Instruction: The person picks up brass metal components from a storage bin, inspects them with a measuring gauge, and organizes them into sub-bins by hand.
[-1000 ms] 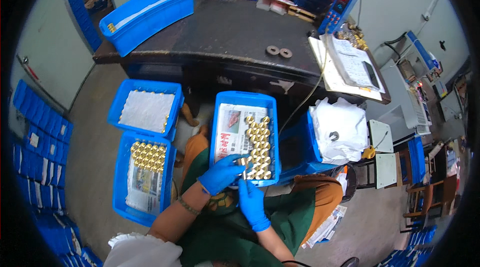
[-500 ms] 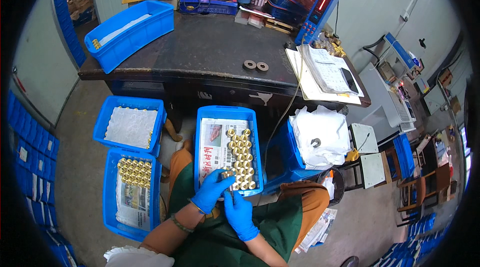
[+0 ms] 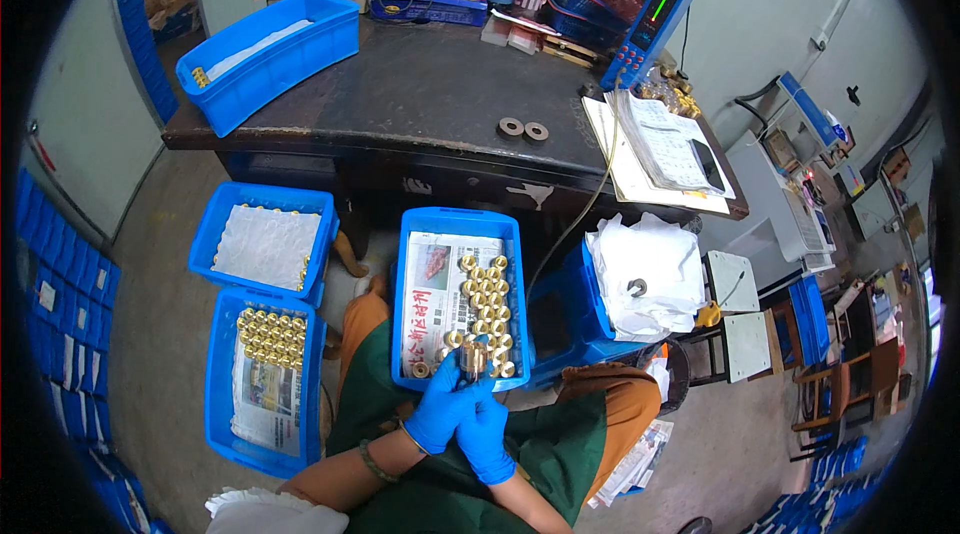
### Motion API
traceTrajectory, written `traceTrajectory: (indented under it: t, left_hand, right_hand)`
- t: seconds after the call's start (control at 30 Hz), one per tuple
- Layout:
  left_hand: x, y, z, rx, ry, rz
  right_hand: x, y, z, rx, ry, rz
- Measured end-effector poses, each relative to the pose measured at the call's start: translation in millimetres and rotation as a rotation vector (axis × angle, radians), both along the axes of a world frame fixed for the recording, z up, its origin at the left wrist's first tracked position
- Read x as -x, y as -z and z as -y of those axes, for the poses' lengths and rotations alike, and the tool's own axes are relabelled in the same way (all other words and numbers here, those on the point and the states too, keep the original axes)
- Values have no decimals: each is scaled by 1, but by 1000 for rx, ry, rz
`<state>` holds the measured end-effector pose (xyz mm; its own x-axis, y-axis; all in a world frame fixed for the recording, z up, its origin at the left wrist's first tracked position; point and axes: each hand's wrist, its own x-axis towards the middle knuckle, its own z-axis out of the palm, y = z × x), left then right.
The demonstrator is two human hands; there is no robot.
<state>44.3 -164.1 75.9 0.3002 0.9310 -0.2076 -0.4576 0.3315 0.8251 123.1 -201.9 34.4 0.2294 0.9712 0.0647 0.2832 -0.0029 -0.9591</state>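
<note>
My gloved hands meet over the near edge of a blue plastic bin [image 3: 409,264]. My left hand [image 3: 438,416] is closed around a brass fitting [image 3: 474,358], a short, shiny cylinder held upright at the fingertips. Close against it, my right hand [image 3: 485,444] is closed just below the fitting; what its fingers grip is mostly hidden. Rows of brass fittings [image 3: 486,299] stand on newspaper [image 3: 428,279] in the bin's right part. A few more lie near its front left, partly behind my left hand.
Two blue bins [image 3: 262,462] [image 3: 200,234] with brass pieces stand at left. On the dark table [image 3: 430,84] are a long blue bin [image 3: 270,69], two metal rings [image 3: 523,129], papers [image 3: 650,149] and a column display [image 3: 668,4] with a trailing cable. White cloth [image 3: 645,279] covers a right-hand bin.
The display's lit bar has gone from long red to shorter green. My hands have moved slightly right and closer together, and brass pieces at the bin's front left now show. The view shifted slightly.
</note>
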Motion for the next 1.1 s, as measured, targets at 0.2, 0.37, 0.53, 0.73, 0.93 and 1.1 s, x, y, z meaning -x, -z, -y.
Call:
traceTrajectory:
  t: [0.2,0.37,0.53,0.73,0.93,1.1]
  left_hand:
    - [6,8,-2,-152,-26,-122]
    - [4,41,-1,-247,-48,-213]
    - [12,28,-4,-151,-36,-98]
    - [13,57,0,156,-104,167]
    - [103,26,-76,-299,-476,-384]
    - [246,107,-172,-352,-639,-1070]
  right_hand:
    - [4,-7,-6,12,24,56]
    - [4,-5,-7,25,25,91]
    - [10,-11,-8,52,18,90]
    - [10,-1,-11,50,-40,149]
    - [22,6,-5,281,-314,236]
    - [17,20,-15,328,-255,17]
